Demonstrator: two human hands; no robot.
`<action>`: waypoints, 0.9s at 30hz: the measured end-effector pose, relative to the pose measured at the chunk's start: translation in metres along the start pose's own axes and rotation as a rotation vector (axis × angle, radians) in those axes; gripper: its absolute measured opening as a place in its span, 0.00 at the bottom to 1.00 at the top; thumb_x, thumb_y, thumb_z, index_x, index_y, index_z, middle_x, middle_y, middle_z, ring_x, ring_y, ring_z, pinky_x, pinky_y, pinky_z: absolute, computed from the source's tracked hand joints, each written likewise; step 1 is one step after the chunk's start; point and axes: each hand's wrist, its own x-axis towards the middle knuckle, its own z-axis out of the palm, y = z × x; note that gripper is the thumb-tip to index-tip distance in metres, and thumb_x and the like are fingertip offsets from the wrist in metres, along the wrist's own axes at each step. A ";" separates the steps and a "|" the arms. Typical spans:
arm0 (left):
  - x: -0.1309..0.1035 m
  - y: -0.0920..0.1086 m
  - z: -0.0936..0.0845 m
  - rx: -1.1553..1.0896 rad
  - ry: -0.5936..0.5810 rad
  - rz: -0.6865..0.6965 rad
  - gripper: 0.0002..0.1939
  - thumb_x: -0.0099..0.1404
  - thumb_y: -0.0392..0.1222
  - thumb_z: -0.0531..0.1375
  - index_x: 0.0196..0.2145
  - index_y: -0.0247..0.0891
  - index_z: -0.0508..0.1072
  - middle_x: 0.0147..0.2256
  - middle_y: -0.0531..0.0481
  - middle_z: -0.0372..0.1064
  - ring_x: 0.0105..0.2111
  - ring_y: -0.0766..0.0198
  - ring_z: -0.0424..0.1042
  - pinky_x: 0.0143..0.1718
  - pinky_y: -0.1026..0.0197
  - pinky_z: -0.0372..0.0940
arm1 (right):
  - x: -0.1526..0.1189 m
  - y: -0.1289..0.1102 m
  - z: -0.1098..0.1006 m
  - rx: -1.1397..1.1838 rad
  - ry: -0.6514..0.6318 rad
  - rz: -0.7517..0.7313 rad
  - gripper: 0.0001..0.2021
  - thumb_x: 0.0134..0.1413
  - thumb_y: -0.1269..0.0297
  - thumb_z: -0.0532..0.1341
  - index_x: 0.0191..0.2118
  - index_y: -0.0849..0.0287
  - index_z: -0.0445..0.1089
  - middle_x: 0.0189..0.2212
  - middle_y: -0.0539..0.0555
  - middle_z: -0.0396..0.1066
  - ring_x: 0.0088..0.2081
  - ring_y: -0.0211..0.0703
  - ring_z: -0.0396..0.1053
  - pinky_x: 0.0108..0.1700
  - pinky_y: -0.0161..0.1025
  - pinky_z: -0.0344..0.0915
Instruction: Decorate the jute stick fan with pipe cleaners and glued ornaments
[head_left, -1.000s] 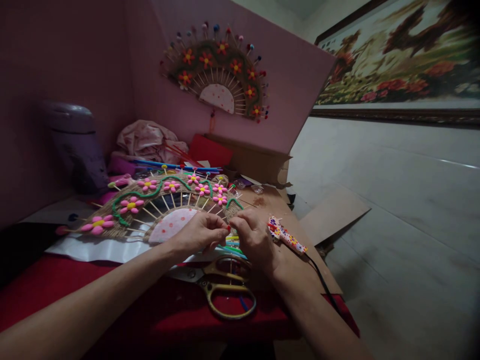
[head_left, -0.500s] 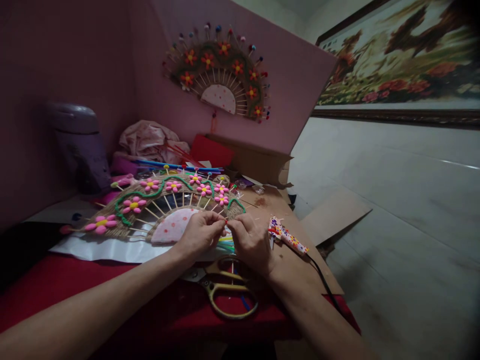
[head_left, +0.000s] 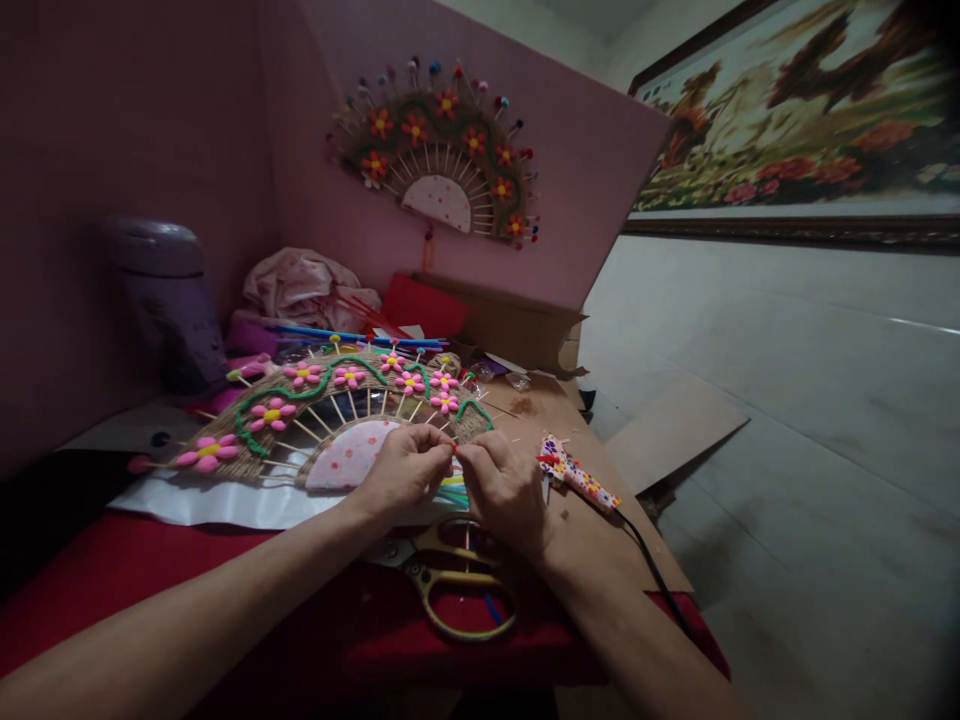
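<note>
My left hand (head_left: 415, 462) and my right hand (head_left: 502, 488) meet fingertip to fingertip, both closed in a pinch on a small red piece (head_left: 454, 449). Most of that piece is hidden by the fingers, so its kind does not show. Just behind the hands lies a twine-wrapped fan (head_left: 247, 455) with thin sticks, pink flowers and a wavy green strip; its pale spotted half-round base (head_left: 346, 458) is partly covered by my left hand. Below my wrists rest scissors (head_left: 466, 634) with yellow handles, partly under my right forearm.
A flower-patterned glue gun (head_left: 592, 488) with a black cord lies on cardboard (head_left: 622, 545) at the right. Behind the fan are blue and red stems (head_left: 352, 337) and a bundled pink cloth (head_left: 300, 285). A purple bottle (head_left: 169, 310) stands left. Another fan (head_left: 442, 150) hangs above.
Both hands keep their pinch on the small red piece, with barely any movement of the fingers. The whole view has shifted slightly.
</note>
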 end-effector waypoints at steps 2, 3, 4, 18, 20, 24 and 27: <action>0.002 -0.001 -0.001 -0.154 -0.054 -0.064 0.08 0.52 0.42 0.58 0.24 0.34 0.65 0.17 0.57 0.60 0.12 0.75 0.54 0.12 0.69 0.47 | 0.000 0.000 0.000 0.037 -0.005 0.017 0.06 0.56 0.71 0.53 0.37 0.60 0.66 0.32 0.55 0.67 0.32 0.39 0.64 0.30 0.35 0.59; 0.002 -0.001 -0.002 -0.196 -0.102 -0.079 0.09 0.52 0.43 0.59 0.25 0.34 0.65 0.18 0.57 0.61 0.12 0.75 0.54 0.12 0.69 0.47 | -0.001 0.000 0.000 0.058 -0.006 0.029 0.06 0.57 0.71 0.53 0.37 0.61 0.66 0.32 0.55 0.67 0.33 0.39 0.64 0.31 0.35 0.59; 0.003 -0.001 -0.003 -0.202 -0.151 -0.076 0.09 0.52 0.43 0.59 0.25 0.34 0.65 0.19 0.56 0.62 0.13 0.75 0.55 0.12 0.69 0.48 | 0.000 0.001 -0.001 0.076 -0.008 0.044 0.06 0.57 0.71 0.53 0.37 0.61 0.66 0.32 0.55 0.67 0.33 0.39 0.64 0.33 0.35 0.60; 0.000 0.005 -0.011 0.153 -0.183 0.054 0.07 0.53 0.40 0.56 0.23 0.33 0.69 0.14 0.58 0.58 0.14 0.73 0.54 0.15 0.69 0.49 | -0.002 0.011 -0.005 0.228 -0.043 -0.002 0.06 0.56 0.72 0.53 0.36 0.60 0.66 0.31 0.55 0.67 0.34 0.40 0.64 0.33 0.37 0.62; 0.000 0.003 -0.007 -0.004 -0.146 0.021 0.08 0.54 0.42 0.58 0.24 0.33 0.68 0.16 0.56 0.61 0.13 0.73 0.55 0.13 0.69 0.49 | -0.003 0.009 -0.003 0.246 -0.022 0.023 0.06 0.56 0.72 0.53 0.38 0.60 0.66 0.32 0.55 0.67 0.34 0.41 0.65 0.34 0.38 0.63; -0.002 -0.005 0.000 -0.197 -0.043 0.034 0.08 0.54 0.41 0.59 0.25 0.33 0.67 0.19 0.55 0.65 0.13 0.75 0.57 0.14 0.70 0.50 | -0.004 0.005 0.002 0.262 0.020 0.055 0.07 0.56 0.72 0.53 0.40 0.61 0.64 0.33 0.57 0.67 0.36 0.42 0.65 0.35 0.39 0.64; -0.002 -0.008 0.002 -0.183 -0.026 0.074 0.09 0.55 0.43 0.59 0.27 0.34 0.69 0.21 0.55 0.66 0.14 0.74 0.58 0.15 0.69 0.53 | -0.003 0.005 0.002 0.232 0.012 0.085 0.07 0.57 0.71 0.52 0.39 0.61 0.65 0.32 0.56 0.67 0.36 0.42 0.65 0.36 0.39 0.64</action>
